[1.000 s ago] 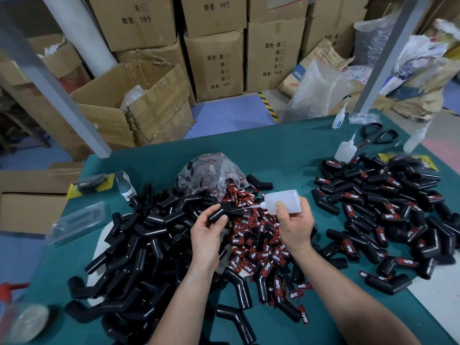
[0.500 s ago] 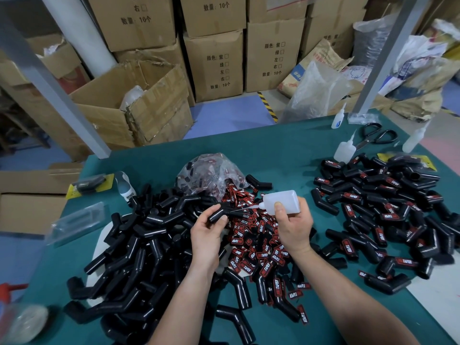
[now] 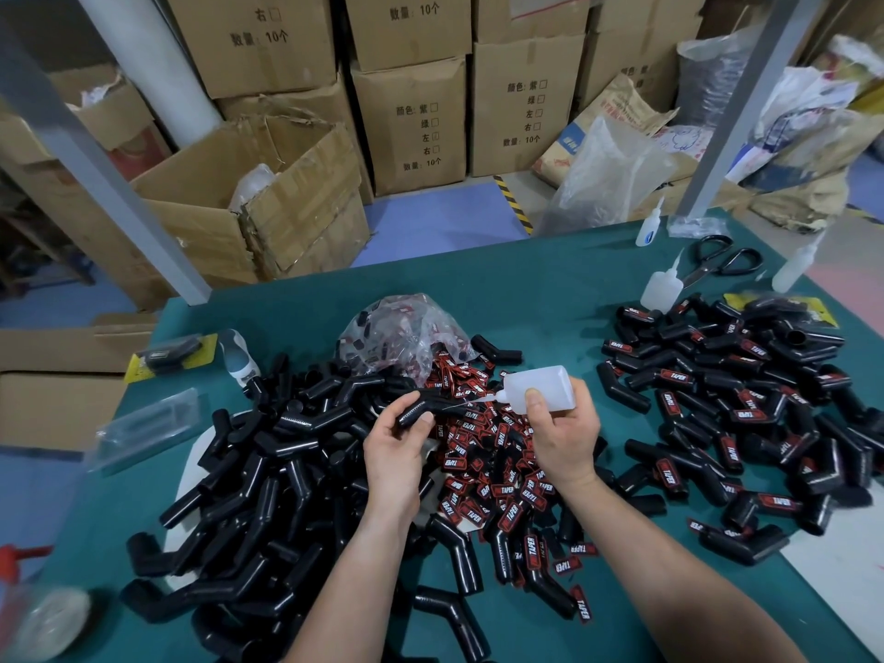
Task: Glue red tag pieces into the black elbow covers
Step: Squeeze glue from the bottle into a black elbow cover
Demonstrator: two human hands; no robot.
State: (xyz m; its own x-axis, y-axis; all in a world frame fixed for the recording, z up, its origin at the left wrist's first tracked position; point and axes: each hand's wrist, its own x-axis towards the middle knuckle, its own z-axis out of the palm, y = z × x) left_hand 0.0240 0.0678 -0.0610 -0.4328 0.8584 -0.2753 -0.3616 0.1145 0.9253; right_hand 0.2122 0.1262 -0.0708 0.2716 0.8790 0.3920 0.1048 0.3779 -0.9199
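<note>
**Glue nozzle levelled at one cover, mid-frame**

From my seat I see the green table (image 3: 550,289) filling the lower two thirds of the frame, with stacked cardboard boxes (image 3: 411,122) across the top. The biggest heap on the table is the plain black elbow covers (image 3: 268,471), sprawling over the lower left. A second spread, the tagged covers (image 3: 741,413), each showing a red label, lies at the right, well apart from the first.

Between the two, in the centre, is the loose heap of red tag pieces (image 3: 483,471). It spills out from under a crumpled clear plastic bag (image 3: 397,332) just above it.

Both hands are over that red heap. My view of the left hand (image 3: 394,452) shows its thumb and fingers pinching a single black elbow cover (image 3: 421,406), held up and tilted towards the right. The right hand (image 3: 564,437) has its fingers and thumb wrapped round a translucent white glue bottle (image 3: 540,387), which lies nearly level with its nozzle pointing left at the held cover. I cannot tell whether the tip touches it.

At the upper right of the table lie black-handled scissors (image 3: 722,260), and beside them a spare squeeze bottle (image 3: 662,289) standing at the edge of the tagged spread.
</note>
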